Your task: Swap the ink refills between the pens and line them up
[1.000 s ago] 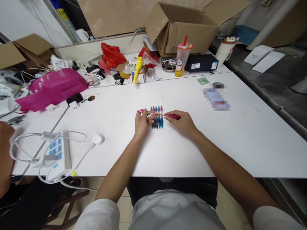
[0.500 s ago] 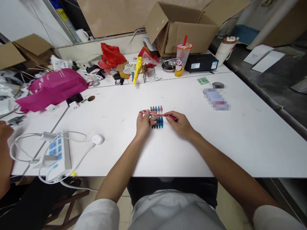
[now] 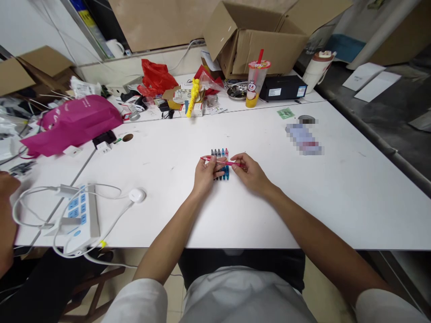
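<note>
My left hand (image 3: 204, 175) pinches the clear and pink end of a pink pen (image 3: 231, 163), held almost level above the table. My right hand (image 3: 249, 171) has its fingers closed around the pen's other, darker pink end, which they partly hide. Beneath the pen and my left fingers lies a row of several pens (image 3: 222, 153), side by side. Black, blue and pink tips show at the far end of the row, and blue grips at the near end. My left hand covers part of the row.
On the left stand a white power strip (image 3: 88, 220) with cables and a magenta bag (image 3: 81, 119). At the back are a drink cup (image 3: 256, 85), a black box (image 3: 283, 88) and a cardboard box (image 3: 266, 51). A person's arm (image 3: 7, 220) shows at the left edge.
My left hand has shifted slightly right, closer to my right hand. Less of the pen shows between them, and my right fingers sit differently on its end.
</note>
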Tool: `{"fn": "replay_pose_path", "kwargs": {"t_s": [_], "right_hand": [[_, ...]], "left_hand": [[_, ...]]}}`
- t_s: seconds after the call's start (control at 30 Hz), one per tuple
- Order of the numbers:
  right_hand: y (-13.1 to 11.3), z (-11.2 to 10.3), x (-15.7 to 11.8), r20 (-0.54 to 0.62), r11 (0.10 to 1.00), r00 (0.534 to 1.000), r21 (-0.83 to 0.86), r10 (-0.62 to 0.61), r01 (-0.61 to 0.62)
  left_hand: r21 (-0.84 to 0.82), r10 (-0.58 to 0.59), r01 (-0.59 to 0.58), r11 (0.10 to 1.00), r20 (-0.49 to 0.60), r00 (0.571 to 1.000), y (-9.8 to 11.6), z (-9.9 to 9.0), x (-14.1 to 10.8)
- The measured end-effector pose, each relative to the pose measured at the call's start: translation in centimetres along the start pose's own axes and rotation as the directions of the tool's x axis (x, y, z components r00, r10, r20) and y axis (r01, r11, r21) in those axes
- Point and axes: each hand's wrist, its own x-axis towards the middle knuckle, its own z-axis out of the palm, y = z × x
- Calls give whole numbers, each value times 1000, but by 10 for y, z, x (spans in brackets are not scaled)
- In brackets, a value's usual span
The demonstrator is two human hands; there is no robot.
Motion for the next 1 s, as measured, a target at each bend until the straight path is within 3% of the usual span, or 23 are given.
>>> {"fn": "replay_pose_path", "kwargs": {"t_s": [0.17,0.5,1.0], "right_hand": [[1,-1,0,102,998,993,-27,62,-60],[3,-1,0,39,999,999,-42,22,-21],[1,1,-1,87,994,995,-99,56,-47]], "left_hand": [[-5,24,-24,1000,-8,1000,2,-1,0],[25,29,-28,999,-10,1000,4,-3,0],[34,34,-34,999,-7,999,6,-4,1]]}}
